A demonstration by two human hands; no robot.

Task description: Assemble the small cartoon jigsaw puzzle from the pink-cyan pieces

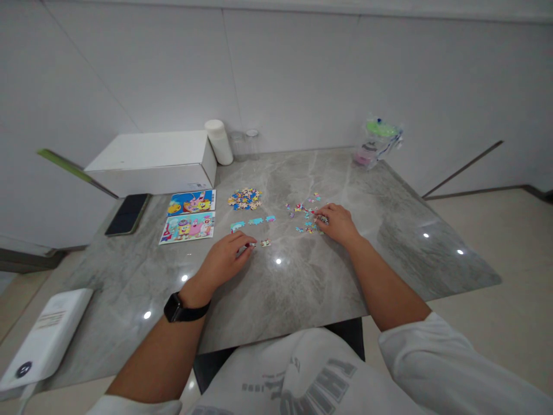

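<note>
My left hand (pixel 227 257) rests low over the table with thumb and fingers curled together on a small jigsaw piece (pixel 251 245). Just right of those fingertips lies another jigsaw piece (pixel 265 243). Above it runs a short row of light-blue and pink jigsaw pieces (pixel 256 221), its left end close to my left hand. My right hand (pixel 339 223) reaches into a scattered group of loose jigsaw pieces (pixel 299 207), its fingers bent and pinched at a piece there, partly hidden. Farther back is a heap of blue and yellow jigsaw pieces (pixel 245 199).
Two cartoon picture cards (pixel 188 227) lie on the left, beside a phone (pixel 128 214). Behind stand a white box (pixel 151 161), a white bottle (pixel 219 142) and clear glasses (pixel 252 145). A plastic bag (pixel 377 144) sits back right; a white device (pixel 47 337) lies front left.
</note>
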